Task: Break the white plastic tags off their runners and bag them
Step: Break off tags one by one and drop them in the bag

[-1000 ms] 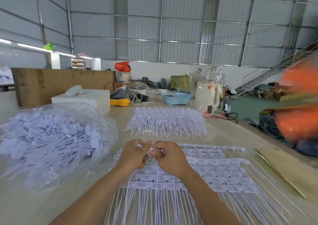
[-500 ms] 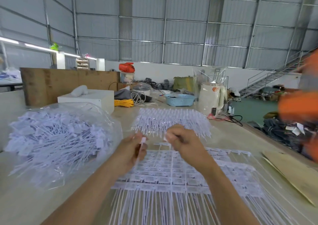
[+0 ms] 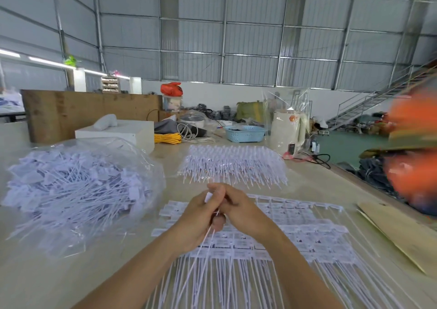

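Note:
My left hand [image 3: 201,216] and my right hand [image 3: 241,211] meet above the table, both pinching white plastic tags [image 3: 214,204] whose thin tails hang down between them. Under the hands lie overlapping sheets of tags on their runners [image 3: 295,235], tails pointing toward me. To the left a clear plastic bag [image 3: 78,190] holds a heap of loose white tags. Farther back lies a second pile of white tags [image 3: 234,164].
A white box [image 3: 123,132], yellow cable [image 3: 166,138], blue basket [image 3: 244,133] and white kettle [image 3: 287,129] stand at the table's back. Cardboard [image 3: 402,235] lies at the right edge. A blurred orange shape [image 3: 413,148] moves at far right.
My hands pulled apart half a second ago, each with a piece, and have now come back together, pinching tags with tails hanging down.

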The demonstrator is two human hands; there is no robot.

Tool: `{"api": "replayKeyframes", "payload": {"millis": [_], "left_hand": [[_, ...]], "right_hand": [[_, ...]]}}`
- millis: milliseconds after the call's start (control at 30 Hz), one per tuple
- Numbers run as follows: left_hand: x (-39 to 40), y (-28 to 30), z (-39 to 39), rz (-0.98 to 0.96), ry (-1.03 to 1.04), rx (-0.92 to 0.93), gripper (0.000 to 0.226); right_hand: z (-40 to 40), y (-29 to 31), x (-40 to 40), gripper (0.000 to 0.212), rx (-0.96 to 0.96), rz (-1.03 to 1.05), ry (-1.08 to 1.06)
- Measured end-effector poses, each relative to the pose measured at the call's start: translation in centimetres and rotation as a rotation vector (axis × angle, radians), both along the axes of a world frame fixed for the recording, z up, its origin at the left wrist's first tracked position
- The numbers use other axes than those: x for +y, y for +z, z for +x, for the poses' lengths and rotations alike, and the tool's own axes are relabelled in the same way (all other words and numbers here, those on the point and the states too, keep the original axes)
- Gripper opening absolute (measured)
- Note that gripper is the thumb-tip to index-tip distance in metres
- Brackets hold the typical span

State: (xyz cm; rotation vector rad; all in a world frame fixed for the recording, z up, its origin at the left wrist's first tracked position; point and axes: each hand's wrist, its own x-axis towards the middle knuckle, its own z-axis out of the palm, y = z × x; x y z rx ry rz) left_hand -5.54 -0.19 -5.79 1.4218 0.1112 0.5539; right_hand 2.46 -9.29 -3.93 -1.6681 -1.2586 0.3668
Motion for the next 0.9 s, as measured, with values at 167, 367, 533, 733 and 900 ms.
{"api": "replayKeyframes", "payload": {"millis": [167, 367, 533, 733, 900], "left_hand": [[0.6, 0.0, -0.3, 0.137, 0.112, 0.003, 0.051], [1.1, 0.7, -0.1, 0.183, 0.311, 0.121, 0.032], [1.9, 1.9, -1.0, 0.151, 0.089, 0.394, 0.032], [4.1, 2.7, -2.4, -0.242, -0.512, 0.415, 0.025], [4.6, 2.0, -2.0, -0.561, -0.319, -0.022, 0.023]], "right_hand": [[1.0, 0.4, -1.2, 0.031, -0.083, -0.066, -0.024], [0.6, 0.0, -0.7, 0.031, -0.395, -0.07, -0.1], [0.8, 0.5, -1.3, 0.024, -0.668, -0.107, -0.105], [0.4, 3.5, -3.2, 0.036, -0.305, 0.02, 0.029], [2.0, 5.1, -6.1, 0.037, -0.181, 0.364, -0.189]]}}
